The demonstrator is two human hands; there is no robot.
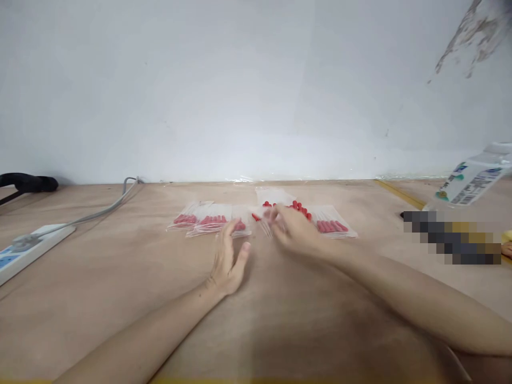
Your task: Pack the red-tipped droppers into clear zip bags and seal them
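My left hand is open just above the table, thumb and fingers apart, holding nothing. Its fingertips are nearest to a clear plastic bag of red-ended pieces. Over the middle of the row, my right hand is bent downward and smeared by motion, so its grip is unclear. Thin pale sticks with a red end lie beside its fingertips. Behind it, several loose red-ended pieces rest by a clear bag, partly hidden by the hand. Filled bags lie at the left and right.
At the left a white power strip has a grey cable plugged in; a black object lies behind it. A tilted clear labelled bottle and a pixelated dark object are at the right. A white wall bounds the table.
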